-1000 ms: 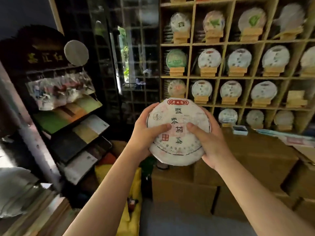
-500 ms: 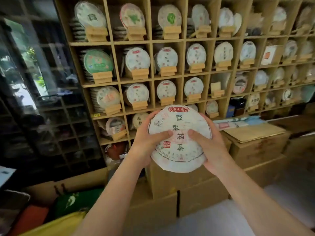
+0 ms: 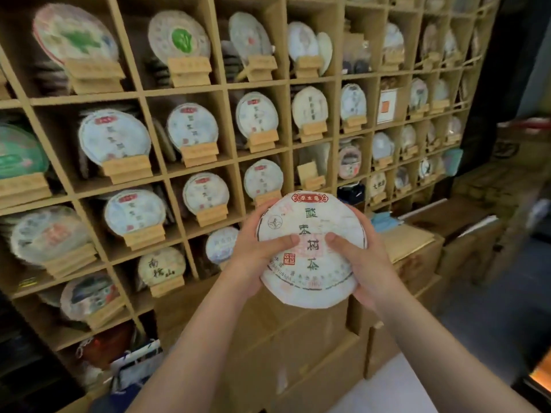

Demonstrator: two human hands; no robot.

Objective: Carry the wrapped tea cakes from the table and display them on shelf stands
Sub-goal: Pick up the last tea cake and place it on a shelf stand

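I hold the round white paper-wrapped tea cake (image 3: 310, 248), printed with green characters and a red seal, upright and facing me, out in front of the tan wooden grid shelf (image 3: 155, 90). My left hand (image 3: 253, 257) clamps its left edge and my right hand (image 3: 363, 260) clamps its right edge, both thumbs pressed flat across the printed front near the middle, the other fingers curled behind. The shelf compartments hold other wrapped cakes leaning on small stepped wooden stands (image 3: 196, 153). One empty wooden stand (image 3: 310, 177) sits in a compartment just above the cake I carry. Brown cardboard boxes (image 3: 298, 347) are stacked under the shelf, below my forearms.
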